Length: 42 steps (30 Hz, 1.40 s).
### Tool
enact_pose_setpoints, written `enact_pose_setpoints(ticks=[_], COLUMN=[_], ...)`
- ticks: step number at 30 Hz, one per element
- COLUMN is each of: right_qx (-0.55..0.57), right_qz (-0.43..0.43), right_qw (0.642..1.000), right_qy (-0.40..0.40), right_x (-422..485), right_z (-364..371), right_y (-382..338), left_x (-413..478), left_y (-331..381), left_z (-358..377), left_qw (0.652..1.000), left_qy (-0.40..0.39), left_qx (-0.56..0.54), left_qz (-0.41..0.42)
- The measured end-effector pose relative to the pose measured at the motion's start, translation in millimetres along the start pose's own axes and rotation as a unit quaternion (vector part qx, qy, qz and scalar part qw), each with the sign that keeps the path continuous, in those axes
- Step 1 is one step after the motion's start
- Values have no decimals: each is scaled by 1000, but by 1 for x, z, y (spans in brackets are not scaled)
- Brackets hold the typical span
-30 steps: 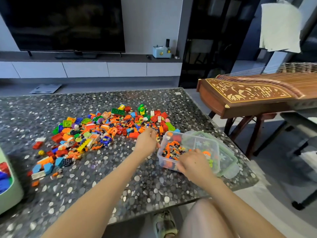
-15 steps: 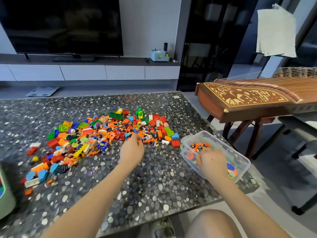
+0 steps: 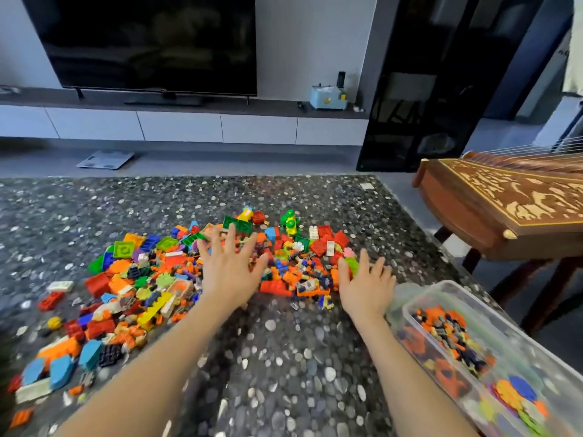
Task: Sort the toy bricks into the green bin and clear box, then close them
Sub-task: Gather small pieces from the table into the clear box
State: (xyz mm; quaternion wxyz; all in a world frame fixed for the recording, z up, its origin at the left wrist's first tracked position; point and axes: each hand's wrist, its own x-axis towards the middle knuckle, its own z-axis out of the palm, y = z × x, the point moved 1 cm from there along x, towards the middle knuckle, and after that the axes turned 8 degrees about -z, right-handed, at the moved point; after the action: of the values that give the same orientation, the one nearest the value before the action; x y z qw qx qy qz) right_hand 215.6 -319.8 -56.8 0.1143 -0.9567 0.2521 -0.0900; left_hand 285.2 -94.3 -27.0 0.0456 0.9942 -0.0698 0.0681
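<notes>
**Pebbled surface, both hands spread at the brick pile**

Dark stone flecked with pale pebbles made up the surface (image 3: 284, 357), and two bare forearms reached across its near part. At the near right edge stood the clear box (image 3: 410, 313), lidless and set at an angle to the edge. One compartment held small orange, black and yellow pieces (image 3: 448, 332). Its nearest end held flat, flower-like pieces (image 3: 514, 395) in blue, orange and green.

Just past the box's far corner was the right hand (image 3: 366, 285), palm down, its grip apart and fingers straight, with the fingertips at the right edge of the toy bricks (image 3: 157, 279). Whether the palm pressed on the stone could not be told. The left hand (image 3: 232, 272) lay further left and a little further out, palm down over the middle of the pile. Its grip was apart too, with fingers fanned wide and nothing held.

The bricks were spread in a loose heap from the near left edge to the middle of the surface. Big blue, white and orange blocks lay nearest at the left. Small orange and red pieces were thick between the hands, and green plates and red blocks sat along the far side.

Beyond the surface, a flat scale (image 3: 105, 159) lay on the grey floor. A carved wooden stringed instrument (image 3: 504, 209) stood on a stand to the right. Against the far wall ran a low white cabinet (image 3: 176, 124) with a small pale-blue appliance (image 3: 326, 97) on top. A large dark television (image 3: 151, 42) was above it and a black glass cabinet (image 3: 419, 89) beside it.
</notes>
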Motion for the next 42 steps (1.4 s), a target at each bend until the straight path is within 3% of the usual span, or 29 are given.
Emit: enact_pose_setpoints(ticks=[4,9,13,19,24,26,30,31,33,36,42], right_qx=[-4,6,45,75,129,173,243,242,223,184,165], right_qz=[7,-164,-220,-283,-330,-315,-230,-201,-139,-42,-37], right_qw=[999,982,969,951,927,927,930,932,949,977,985], right_qy=[-47,-91,-103,-103,-124,-102,152,181,174,99,33], right_x=[22,31,15,-45,-93,-96,-60,-42,8,71,126], right_z=[12,17,18,19,15,4,-20,-19,-10,10,40], right_y=[0,-14,-29,-60,-71,-73,-66,-60,-46,-28,-30], left_x=[29,46,33,-9,-53,-57,-34,-24,5,46,119], left_y=[-4,16,23,-8,-41,-48,-47,-44,-33,-3,60], left_z=[13,28,34,33,21,11,-6,-5,0,12,30], left_qw=[997,986,987,970,958,950,955,956,954,948,951], left_qy=[-75,-152,-116,-80,-104,-127,-61,-47,-34,-47,-77], left_qx=[-10,-7,-6,-153,-170,-202,-241,-247,-267,-292,-285], left_qz=[31,68,113,172,207,200,159,149,133,116,87])
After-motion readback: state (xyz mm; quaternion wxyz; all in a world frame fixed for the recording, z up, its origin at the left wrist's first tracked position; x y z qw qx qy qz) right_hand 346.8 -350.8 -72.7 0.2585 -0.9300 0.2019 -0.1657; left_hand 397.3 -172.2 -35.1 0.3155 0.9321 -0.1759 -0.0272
